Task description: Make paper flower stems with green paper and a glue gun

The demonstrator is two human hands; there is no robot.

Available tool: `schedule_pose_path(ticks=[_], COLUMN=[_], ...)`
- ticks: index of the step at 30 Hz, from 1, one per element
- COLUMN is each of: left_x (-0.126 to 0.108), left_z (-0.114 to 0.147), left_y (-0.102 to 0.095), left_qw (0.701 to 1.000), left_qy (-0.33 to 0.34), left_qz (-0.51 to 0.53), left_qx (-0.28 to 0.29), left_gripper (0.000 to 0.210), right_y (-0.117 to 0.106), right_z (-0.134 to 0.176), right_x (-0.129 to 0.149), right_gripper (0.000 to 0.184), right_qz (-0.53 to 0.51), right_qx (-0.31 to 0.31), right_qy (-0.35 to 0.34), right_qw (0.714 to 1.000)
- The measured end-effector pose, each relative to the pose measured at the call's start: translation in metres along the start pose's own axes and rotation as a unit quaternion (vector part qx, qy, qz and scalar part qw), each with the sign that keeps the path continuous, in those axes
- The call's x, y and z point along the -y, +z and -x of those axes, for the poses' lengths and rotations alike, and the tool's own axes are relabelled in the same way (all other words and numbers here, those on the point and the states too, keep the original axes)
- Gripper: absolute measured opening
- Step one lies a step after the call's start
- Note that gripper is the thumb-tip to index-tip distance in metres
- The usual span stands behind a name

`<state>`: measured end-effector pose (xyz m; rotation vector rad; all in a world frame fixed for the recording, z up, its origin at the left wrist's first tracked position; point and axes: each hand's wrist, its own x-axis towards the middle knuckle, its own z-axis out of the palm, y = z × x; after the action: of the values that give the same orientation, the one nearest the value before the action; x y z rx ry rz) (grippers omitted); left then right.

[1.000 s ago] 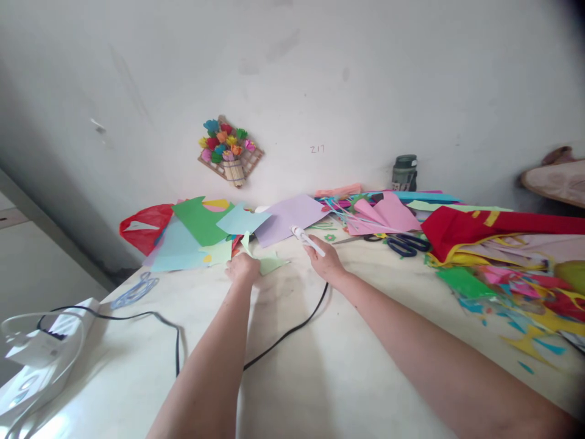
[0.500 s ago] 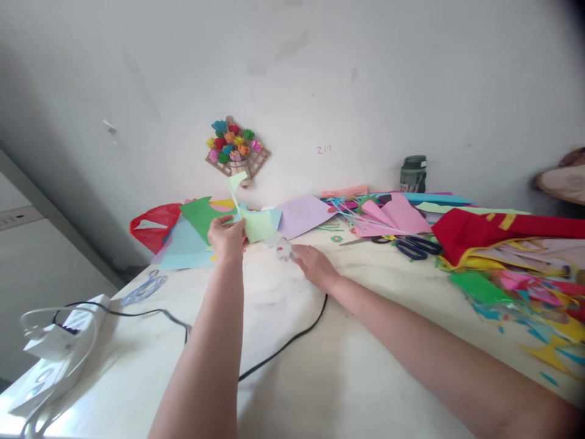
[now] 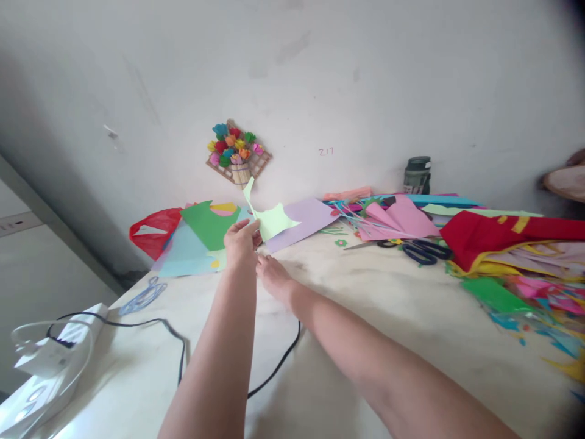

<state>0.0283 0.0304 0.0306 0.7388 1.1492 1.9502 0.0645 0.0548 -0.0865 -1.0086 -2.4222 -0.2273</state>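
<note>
A thin pale-green paper scrap (image 3: 274, 223), jagged-edged with a curling strip, is rising at two o'clock from the left hand (image 3: 241, 241), which is pinching it before a smooth lavender sheet (image 3: 316, 219); the right hand (image 3: 275, 275) is sitting closer than half a second ago, reaching diagonally to the left's four o'clock, its grip hidden, so I cannot tell

- Pale green paper offcut (image 3: 273, 222), thin, with jagged, scooped-out edges; the left hand (image 3: 241, 239) pinches it near its left side, holding it up, with the broad part spreading rightward.
- Its narrow strip sticks upward from that grip, wider toward its pointed tip.
- White handheld tool (image 3: 256, 249) at the right hand's (image 3: 273, 275) fingertips, almost wholly hidden.
</note>
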Motion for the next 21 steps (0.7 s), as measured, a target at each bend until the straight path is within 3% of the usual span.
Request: schedule_pose_path(ticks=[3, 6, 9, 15, 18, 21], left_x=[0.003, 0.007, 0.017, 0.071, 0.101, 0.122], left_z=[0.007, 0.017, 0.030, 0.057, 0.069, 0.073], left_y=[0.011, 0.024, 0.037, 0.058, 0.058, 0.050], left_qw=[1.000, 0.998, 0.994, 0.985, 0.980, 0.984], left_qy=[-0.008, -0.023, -0.051, -0.152, -0.182, -0.159], left_qz=[0.028, 0.061, 0.090, 0.054, 0.010, -0.031], left_qx=[0.013, 0.015, 0.018, 0.057, 0.075, 0.068], left_gripper=[0.029, 0.028, 0.026, 0.025, 0.028, 0.028], right_y=[-0.001, -0.019, -0.044, -0.089, -0.103, -0.109], right_z=[-0.003, 0.009, 0.033, 0.090, 0.115, 0.133], right_x=[-0.001, -0.018, -0.053, -0.136, -0.164, -0.177], right_gripper=[0.019, 0.021, 0.028, 0.032, 0.029, 0.030], right_qz=[0.002, 0.011, 0.043, 0.102, 0.123, 0.139], right_qx=[-0.009, -0.035, 0.012, 0.049, 0.039, 0.036], right_qy=[0.006, 0.038, 0.150, 0.379, 0.421, 0.453], right_qw=[1.000, 0.999, 0.988, 0.918, 0.898, 0.880])
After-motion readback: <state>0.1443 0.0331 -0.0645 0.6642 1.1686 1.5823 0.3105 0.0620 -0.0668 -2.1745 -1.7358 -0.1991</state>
